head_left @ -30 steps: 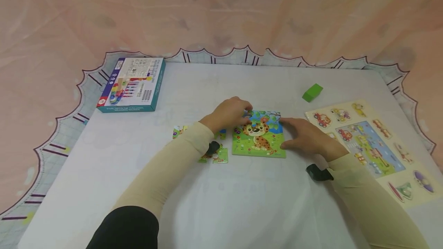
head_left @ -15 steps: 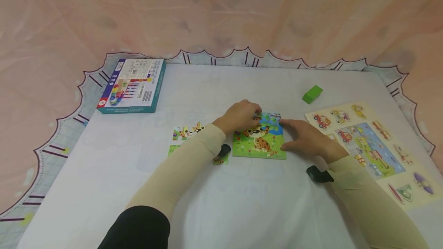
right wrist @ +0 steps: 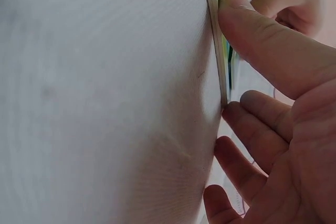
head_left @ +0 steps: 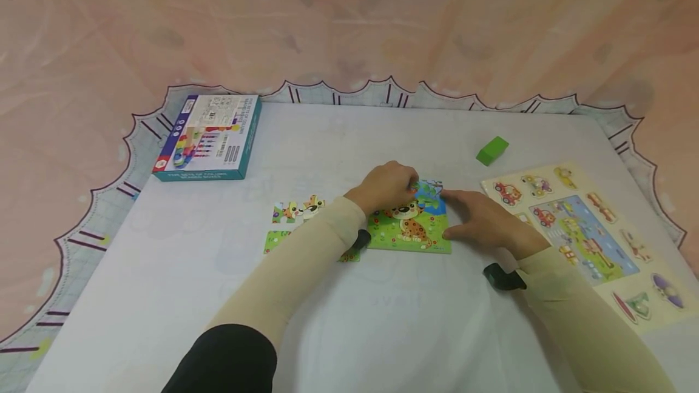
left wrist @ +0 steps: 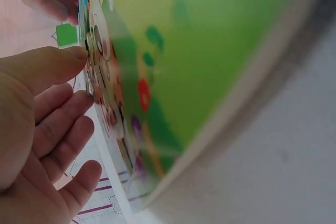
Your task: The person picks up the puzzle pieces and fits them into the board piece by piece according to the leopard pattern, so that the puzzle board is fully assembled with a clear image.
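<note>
We have the leopard puzzle [head_left: 409,223] lying flat near the middle of the white worktop [head_left: 349,320], and both our hands are on it. Our left hand [head_left: 384,187] sits at the upper left corner of the puzzle, the fingers bent down and the tips touching the picture there; in the left wrist view the fingertips [left wrist: 79,53] press on the printed face, but we cannot tell if a small piece is under them. Our right hand [head_left: 480,220] lies at the right edge of the puzzle with the fingers loose and quite straight, and in the right wrist view the thumb [right wrist: 252,30] leans against the thin side of the board. To do this step well, we think the right hand should only steady the board against sliding, without lifting the edge, while the left hand pushes straight down, not sideways. Some loose pieces [head_left: 297,211] wait just left of the puzzle, partly behind our left sleeve. Farther away are a teal box [head_left: 210,136] at the back left, a green block [head_left: 492,150] at the back right, and a vehicle puzzle board [head_left: 584,235] on the right.
</note>
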Motion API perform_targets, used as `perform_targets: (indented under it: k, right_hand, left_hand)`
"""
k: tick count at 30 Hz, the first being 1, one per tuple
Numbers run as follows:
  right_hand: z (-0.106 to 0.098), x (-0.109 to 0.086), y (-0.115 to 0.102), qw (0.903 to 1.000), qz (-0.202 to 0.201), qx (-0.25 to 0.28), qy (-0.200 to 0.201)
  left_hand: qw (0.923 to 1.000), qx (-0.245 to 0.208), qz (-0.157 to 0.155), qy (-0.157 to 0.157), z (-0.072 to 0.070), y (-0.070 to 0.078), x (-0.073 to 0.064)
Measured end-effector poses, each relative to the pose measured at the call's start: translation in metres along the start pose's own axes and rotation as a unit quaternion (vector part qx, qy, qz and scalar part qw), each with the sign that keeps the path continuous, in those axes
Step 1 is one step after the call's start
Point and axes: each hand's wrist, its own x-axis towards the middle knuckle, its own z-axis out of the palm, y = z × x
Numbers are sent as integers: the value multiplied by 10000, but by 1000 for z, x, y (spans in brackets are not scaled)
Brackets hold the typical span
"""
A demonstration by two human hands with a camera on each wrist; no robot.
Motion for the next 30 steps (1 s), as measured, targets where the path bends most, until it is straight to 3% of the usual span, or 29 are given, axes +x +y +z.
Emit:
perform_targets:
  k: [6,12,30]
  right_hand:
    - [0,0,1,10000,25,10,9]
    - [1,1,2,9999,-101,31,42]
    - [1,1,4,9999,-126,70,50]
  left_hand:
    - [9997,227,-29,-82,-2,8,2]
    - [9997,125,-147,-166,-1,13,4]
    - [10000,-8,-65,57,1,13,4]
